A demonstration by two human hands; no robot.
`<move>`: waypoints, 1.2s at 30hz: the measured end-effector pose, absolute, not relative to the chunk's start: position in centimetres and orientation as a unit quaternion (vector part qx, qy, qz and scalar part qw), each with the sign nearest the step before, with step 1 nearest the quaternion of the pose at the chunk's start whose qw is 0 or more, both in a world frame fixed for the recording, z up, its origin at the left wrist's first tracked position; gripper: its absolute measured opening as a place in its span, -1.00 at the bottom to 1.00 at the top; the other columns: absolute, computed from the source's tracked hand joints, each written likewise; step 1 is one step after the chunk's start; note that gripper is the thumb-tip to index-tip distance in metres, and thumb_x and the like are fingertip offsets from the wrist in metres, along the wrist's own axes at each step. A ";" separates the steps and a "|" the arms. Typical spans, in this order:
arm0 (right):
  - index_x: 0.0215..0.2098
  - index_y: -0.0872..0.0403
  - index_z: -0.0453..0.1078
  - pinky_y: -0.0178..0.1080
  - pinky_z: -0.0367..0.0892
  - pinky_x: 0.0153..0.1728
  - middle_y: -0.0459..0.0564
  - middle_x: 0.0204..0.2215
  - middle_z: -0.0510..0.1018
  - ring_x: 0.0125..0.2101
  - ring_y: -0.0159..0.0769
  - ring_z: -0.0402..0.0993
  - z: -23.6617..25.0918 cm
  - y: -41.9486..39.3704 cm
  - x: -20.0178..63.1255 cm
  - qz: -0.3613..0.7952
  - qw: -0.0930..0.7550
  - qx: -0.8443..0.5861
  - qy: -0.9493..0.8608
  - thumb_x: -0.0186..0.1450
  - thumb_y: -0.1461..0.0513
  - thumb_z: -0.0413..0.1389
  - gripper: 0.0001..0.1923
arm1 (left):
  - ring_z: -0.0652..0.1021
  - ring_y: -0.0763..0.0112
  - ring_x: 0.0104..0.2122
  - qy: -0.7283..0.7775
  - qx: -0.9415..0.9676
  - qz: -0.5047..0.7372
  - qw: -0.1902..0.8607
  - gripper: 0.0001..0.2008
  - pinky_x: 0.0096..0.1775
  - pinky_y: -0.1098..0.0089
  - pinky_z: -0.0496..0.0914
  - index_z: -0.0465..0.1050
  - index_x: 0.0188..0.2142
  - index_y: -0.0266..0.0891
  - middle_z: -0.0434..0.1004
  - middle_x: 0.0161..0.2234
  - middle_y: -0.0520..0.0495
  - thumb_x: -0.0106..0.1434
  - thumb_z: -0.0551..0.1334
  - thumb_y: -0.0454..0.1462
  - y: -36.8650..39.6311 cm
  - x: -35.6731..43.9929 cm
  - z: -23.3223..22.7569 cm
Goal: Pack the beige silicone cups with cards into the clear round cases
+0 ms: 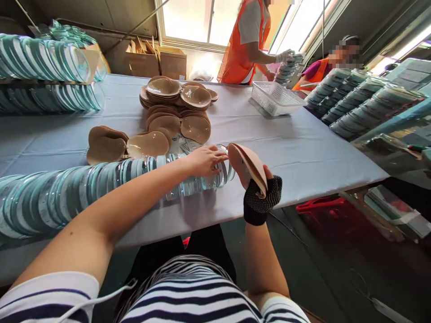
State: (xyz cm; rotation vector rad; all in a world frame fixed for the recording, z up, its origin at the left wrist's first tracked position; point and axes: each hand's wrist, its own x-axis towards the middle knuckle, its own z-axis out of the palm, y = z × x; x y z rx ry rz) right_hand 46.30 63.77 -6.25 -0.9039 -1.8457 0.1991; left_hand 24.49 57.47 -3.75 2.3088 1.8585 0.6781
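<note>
My left hand [208,160] is bare and reaches over the near end of a long row of clear plastic cases [67,197]. Its fingers curl over the rim of an end case [229,168], with the thumb lower down. In my right hand [263,194], which wears a black dotted fingerless glove, is a folded beige stick-on bra [248,166], its cups pressed together and held upright just right of that row. Behind the row lie more beige bras [148,144], spread open. Farther back, several others are stacked in a pile [164,92].
Two tiers of clear cases [50,96] stand at the left. A white plastic basket [276,101] sits on the far side of the pale-covered table [313,152]. Two people in orange vests [247,36] are beyond it, near stacked packs [373,103]. Cardboard boxes [173,63] stand under the window.
</note>
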 end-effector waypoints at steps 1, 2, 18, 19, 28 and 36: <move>0.07 0.20 0.42 0.06 0.41 -0.05 0.33 -0.16 0.53 -0.11 0.04 0.48 -6.7 63.9 46.3 0.088 0.508 -0.381 -0.768 0.41 0.02 -0.15 -0.46 | 0.40 -0.05 0.04 0.621 0.755 0.206 0.043 -0.60 0.14 0.04 0.19 0.55 -0.01 -0.24 0.53 0.01 -0.29 0.18 0.26 -0.16 57.5 24.7 -3.8; 0.08 0.21 0.42 0.08 0.41 -0.04 0.35 -0.15 0.53 -0.10 0.06 0.48 -7.2 64.0 46.3 0.092 0.504 -0.384 -0.768 0.41 0.01 -0.16 -0.45 | 0.39 -0.07 0.04 0.634 0.750 0.187 0.033 -0.62 0.13 0.03 0.19 0.57 -0.07 -0.25 0.55 -0.04 -0.29 0.16 0.28 -0.13 57.6 24.8 -3.8; -0.04 0.14 0.43 0.16 0.46 -0.05 0.32 -0.21 0.58 -0.04 0.16 0.53 -11.0 62.3 49.3 0.104 0.561 -0.423 -0.704 0.39 -0.04 -0.14 -0.48 | 0.51 0.08 -0.02 0.667 0.710 0.207 0.090 -0.59 0.01 0.23 0.36 0.56 -0.09 -0.26 0.57 -0.08 -0.21 0.13 0.38 -0.07 58.9 24.5 -3.3; -0.03 0.15 0.43 0.16 0.46 -0.05 0.33 -0.21 0.57 -0.02 0.17 0.52 -10.5 62.4 49.0 0.103 0.569 -0.423 -0.697 0.40 -0.05 -0.15 -0.47 | 0.51 0.05 0.00 0.669 0.708 0.209 0.088 -0.55 0.03 0.22 0.36 0.55 -0.07 -0.26 0.57 -0.06 -0.23 0.12 0.39 -0.06 58.9 24.5 -3.4; -0.02 0.12 0.42 0.12 0.49 -0.07 0.30 -0.22 0.58 -0.09 0.11 0.56 -13.7 61.3 49.1 0.140 0.465 -0.349 -0.801 0.38 -0.04 -0.13 -0.50 | 0.54 0.06 -0.03 0.675 0.703 0.210 0.073 -0.54 -0.03 0.25 0.40 0.52 -0.04 -0.30 0.54 -0.04 -0.25 0.12 0.36 -0.11 58.7 24.8 -3.4; 0.04 0.09 0.39 0.09 0.52 -0.11 0.30 -0.15 0.56 -0.08 0.11 0.56 -10.5 62.7 49.0 0.068 0.556 -0.437 -0.704 0.44 -0.04 -0.27 -0.44 | 0.49 -0.02 0.02 0.694 0.699 0.155 0.075 -0.37 -0.06 0.23 0.39 0.44 0.05 -0.34 0.53 -0.03 -0.27 0.14 0.34 0.06 58.9 25.0 -3.2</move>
